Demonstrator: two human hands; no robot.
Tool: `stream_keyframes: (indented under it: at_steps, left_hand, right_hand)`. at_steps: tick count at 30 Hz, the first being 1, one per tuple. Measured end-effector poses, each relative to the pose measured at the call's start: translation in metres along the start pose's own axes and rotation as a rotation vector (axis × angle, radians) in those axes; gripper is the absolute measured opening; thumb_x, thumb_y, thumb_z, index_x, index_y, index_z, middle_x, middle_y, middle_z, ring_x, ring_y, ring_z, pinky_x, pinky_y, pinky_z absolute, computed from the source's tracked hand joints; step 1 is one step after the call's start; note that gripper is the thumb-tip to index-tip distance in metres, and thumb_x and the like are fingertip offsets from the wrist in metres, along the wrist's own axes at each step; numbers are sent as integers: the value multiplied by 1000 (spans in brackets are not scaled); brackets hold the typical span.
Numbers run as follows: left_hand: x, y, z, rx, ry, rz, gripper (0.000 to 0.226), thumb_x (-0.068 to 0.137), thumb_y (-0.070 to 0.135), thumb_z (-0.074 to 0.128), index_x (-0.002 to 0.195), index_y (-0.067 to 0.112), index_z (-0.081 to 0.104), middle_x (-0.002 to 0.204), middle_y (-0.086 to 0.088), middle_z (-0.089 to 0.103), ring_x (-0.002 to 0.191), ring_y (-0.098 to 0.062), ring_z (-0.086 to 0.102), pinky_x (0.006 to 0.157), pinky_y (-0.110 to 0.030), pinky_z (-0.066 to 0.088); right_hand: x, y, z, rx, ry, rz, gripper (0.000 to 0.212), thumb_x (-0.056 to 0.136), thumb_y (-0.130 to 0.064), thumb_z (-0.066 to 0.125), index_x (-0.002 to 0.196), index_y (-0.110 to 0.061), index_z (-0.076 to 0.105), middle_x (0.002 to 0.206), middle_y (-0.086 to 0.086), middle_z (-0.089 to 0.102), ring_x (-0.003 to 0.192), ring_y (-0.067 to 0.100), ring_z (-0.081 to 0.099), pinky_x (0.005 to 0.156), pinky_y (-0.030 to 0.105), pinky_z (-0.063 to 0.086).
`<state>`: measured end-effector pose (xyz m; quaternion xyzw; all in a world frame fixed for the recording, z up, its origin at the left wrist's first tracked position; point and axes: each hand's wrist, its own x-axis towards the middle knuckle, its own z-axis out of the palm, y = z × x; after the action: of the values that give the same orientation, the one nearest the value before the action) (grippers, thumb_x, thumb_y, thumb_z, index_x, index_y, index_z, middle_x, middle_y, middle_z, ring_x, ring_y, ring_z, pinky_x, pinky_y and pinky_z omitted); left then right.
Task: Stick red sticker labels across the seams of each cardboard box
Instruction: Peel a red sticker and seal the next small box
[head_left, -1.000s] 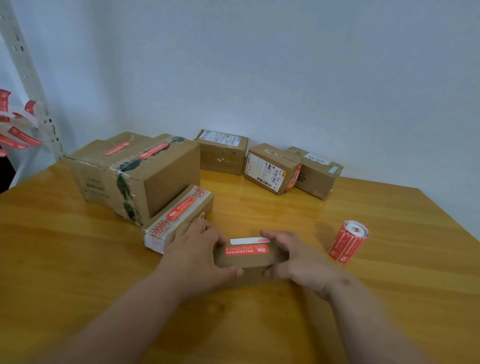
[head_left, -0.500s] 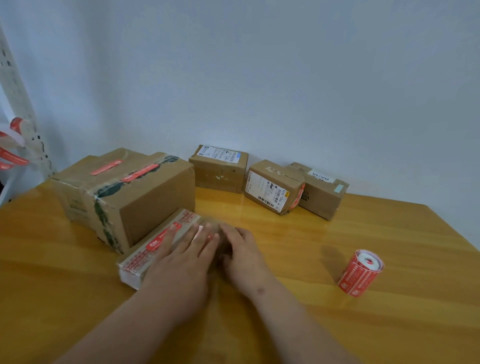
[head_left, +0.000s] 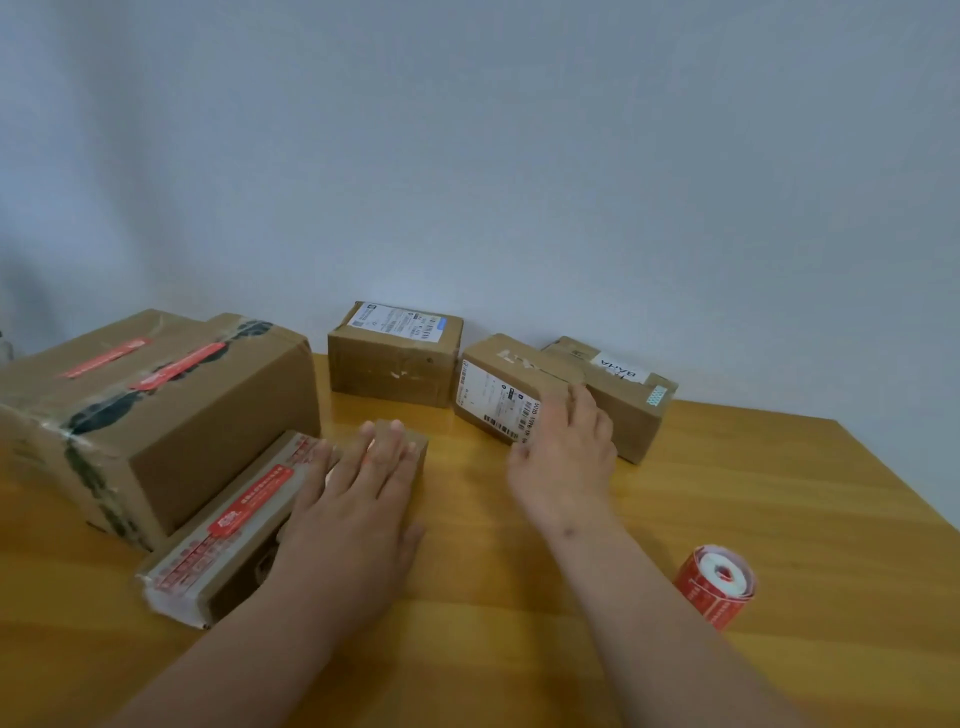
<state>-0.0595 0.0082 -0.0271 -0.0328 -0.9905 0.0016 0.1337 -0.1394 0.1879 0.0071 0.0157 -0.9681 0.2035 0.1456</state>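
Note:
My left hand (head_left: 358, 499) lies flat with straight fingers on a small cardboard box (head_left: 418, 452), which sits beside a long flat box (head_left: 228, 525) bearing a red sticker. My right hand (head_left: 563, 457) is open and reaches to the tilted box with a barcode label (head_left: 493, 384), its fingers at that box's right end. A roll of red sticker labels (head_left: 719, 582) lies on the table to the right. The big taped box (head_left: 171, 415) at left carries two red stickers on top.
Two more boxes stand by the wall: one with a white shipping label (head_left: 397, 358) and one behind the tilted box (head_left: 631, 395). The wooden table (head_left: 779, 493) has its right edge running diagonally at far right.
The small box was slid forward against the long flat box. My right hand left it and moved right and forward to the barcode box. The camera tilted up.

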Motion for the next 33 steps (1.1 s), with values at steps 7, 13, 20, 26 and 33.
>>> stream_keyframes:
  at_steps: [7, 13, 20, 26, 33]
  left_hand:
    - [11, 14, -2, -10, -36, 58, 69, 84, 50, 47, 146, 20, 41, 158, -4, 29, 148, -26, 17, 114, -50, 4]
    - [21, 20, -4, -94, 57, 22, 67, 90, 49, 44, 151, 31, 25, 163, 1, 11, 150, -20, -1, 115, -46, -11]
    - [17, 23, -5, -183, 20, 0, 64, 91, 48, 49, 150, 37, 26, 162, 7, 14, 150, -14, -2, 115, -41, -19]
    - [13, 30, -23, -260, 82, -36, 77, 93, 50, 48, 151, 40, -3, 162, 13, -11, 141, -5, -25, 118, -45, -17]
    - [-6, 53, -68, -206, 8, 198, 114, 71, 77, 55, 143, 45, -27, 157, 14, -29, 142, -10, -33, 116, -52, -18]
  right_hand:
    - [51, 7, 6, -195, -196, -23, 76, 91, -24, 50, 154, -17, 9, 164, 3, 2, 150, 25, -7, 120, 51, -2]
    - [49, 10, 5, -284, 74, -115, 65, 72, -59, 63, 128, -30, 47, 134, 7, 39, 130, 34, 29, 113, 50, 16]
    - [50, 12, 8, -101, -29, -82, 69, 67, -47, 66, 129, -34, 38, 128, 5, 42, 120, 29, 42, 104, 45, 24]
    - [9, 14, -36, 164, -119, -53, 86, 62, -44, 74, 134, -34, 28, 130, -3, 40, 121, 22, 42, 104, 42, 33]
    - [-57, 27, -115, 20, -516, -273, 100, 58, -43, 80, 131, -48, 13, 118, -13, 38, 114, 13, 34, 99, 31, 30]
